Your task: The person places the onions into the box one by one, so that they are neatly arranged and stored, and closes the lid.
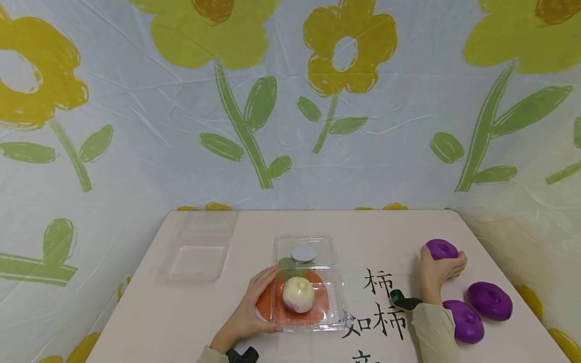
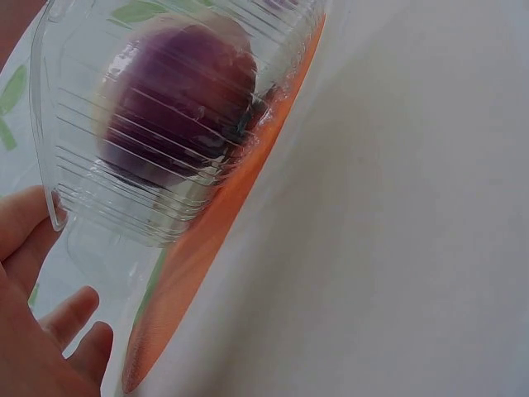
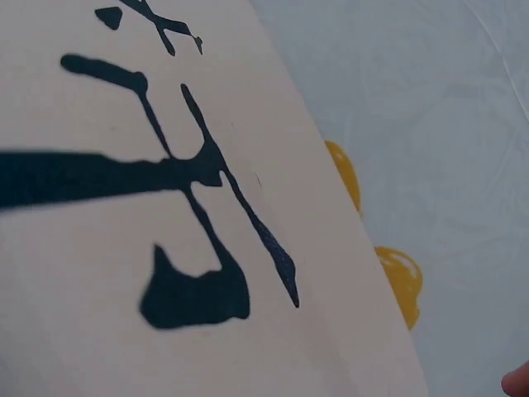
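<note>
In the head view, my left hand point(image 1: 254, 307) holds the left side of an open clear plastic clamshell box point(image 1: 338, 297), thumb near its front corner and fingers along the side. Inside it sits a cream, purple-sided onion-like bulb point(image 1: 298, 294); the left wrist view shows its purple flank point(image 2: 178, 99) through the ribbed wall. Over at the right side, my right hand point(image 1: 433, 272) grips a purple onion point(image 1: 442, 249) between thumb and fingers. Two more purple onions point(image 1: 489, 301) point(image 1: 464, 321) lie beside that forearm. Only a fingertip point(image 3: 517, 380) shows in the right wrist view.
Another clear plastic box point(image 1: 197, 262) stands open at the back left. A pale oval point(image 1: 303, 253) shows at the lid of the middle box. The pale table point(image 1: 363, 227) bears an orange persimmon print and black characters point(image 1: 379, 281). A flowered cloth point(image 1: 317, 166) surrounds it.
</note>
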The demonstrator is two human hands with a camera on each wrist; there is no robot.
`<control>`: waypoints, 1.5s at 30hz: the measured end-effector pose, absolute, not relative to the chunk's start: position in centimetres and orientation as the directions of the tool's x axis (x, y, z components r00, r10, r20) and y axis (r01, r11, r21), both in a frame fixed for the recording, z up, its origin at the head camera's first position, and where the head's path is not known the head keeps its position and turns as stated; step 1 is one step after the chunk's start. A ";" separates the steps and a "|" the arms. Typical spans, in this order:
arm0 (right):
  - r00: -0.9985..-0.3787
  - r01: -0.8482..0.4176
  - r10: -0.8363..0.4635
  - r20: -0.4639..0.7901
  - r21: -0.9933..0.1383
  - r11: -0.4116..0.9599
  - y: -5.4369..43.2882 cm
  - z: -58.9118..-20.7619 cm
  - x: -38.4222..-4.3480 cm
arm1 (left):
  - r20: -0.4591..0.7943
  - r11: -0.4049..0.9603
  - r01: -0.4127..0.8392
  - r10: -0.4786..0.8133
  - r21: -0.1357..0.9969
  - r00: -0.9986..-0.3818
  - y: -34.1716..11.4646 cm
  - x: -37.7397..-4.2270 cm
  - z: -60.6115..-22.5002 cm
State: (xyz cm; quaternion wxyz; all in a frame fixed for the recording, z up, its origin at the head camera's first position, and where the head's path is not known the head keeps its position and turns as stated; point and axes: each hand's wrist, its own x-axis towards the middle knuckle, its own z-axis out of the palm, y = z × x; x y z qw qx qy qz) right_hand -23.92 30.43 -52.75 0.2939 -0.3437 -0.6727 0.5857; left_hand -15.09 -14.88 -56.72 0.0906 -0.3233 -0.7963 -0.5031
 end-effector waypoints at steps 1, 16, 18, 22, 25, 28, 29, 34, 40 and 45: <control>-0.587 0.123 0.810 -0.018 -0.990 0.068 30.5 -52.9 -24.0 | 0.470 0.284 0.606 0.424 0.743 -0.774 -14.9 -15.1 -56.7; -0.533 0.121 0.842 -0.081 -0.993 -0.019 31.0 -53.7 -24.2 | 0.494 0.276 0.633 0.433 0.724 -0.754 -14.7 -15.3 -56.8; -0.529 0.120 0.845 -0.078 -0.993 -0.016 31.0 -53.7 -24.2 | 0.495 0.273 0.633 0.434 0.724 -0.753 -14.7 -15.3 -56.8; -0.529 0.120 0.845 -0.081 -0.993 -0.020 30.9 -53.5 -24.1 | 0.491 0.271 0.628 0.433 0.729 -0.756 -14.6 -15.3 -56.6; -0.537 0.114 0.840 -0.078 -0.993 -0.020 30.9 -53.1 -24.0 | 0.482 0.275 0.621 0.434 0.734 -0.761 -14.6 -15.3 -56.6; -0.558 0.103 0.826 -0.078 -0.994 -0.025 30.7 -52.4 -23.9 | 0.476 0.281 0.615 0.432 0.737 -0.767 -14.7 -15.2 -56.7; -0.564 0.099 0.822 -0.079 -0.995 -0.028 30.7 -52.1 -23.9 | 0.478 0.281 0.616 0.431 0.736 -0.766 -14.7 -15.2 -56.7; -0.590 0.054 0.803 -0.087 -0.996 -0.068 30.0 -50.1 -23.9 | 0.467 0.283 0.606 0.430 0.743 -0.773 -14.8 -15.2 -56.6; -0.626 -0.017 0.776 -0.076 -0.994 -0.111 28.8 -47.6 -23.5 | 0.471 0.273 0.606 0.426 0.747 -0.772 -14.6 -14.7 -55.2; -0.690 -0.083 0.723 -0.046 -0.987 -0.141 27.8 -45.3 -23.0 | 0.488 0.258 0.619 0.426 0.742 -0.762 -14.5 -14.3 -54.2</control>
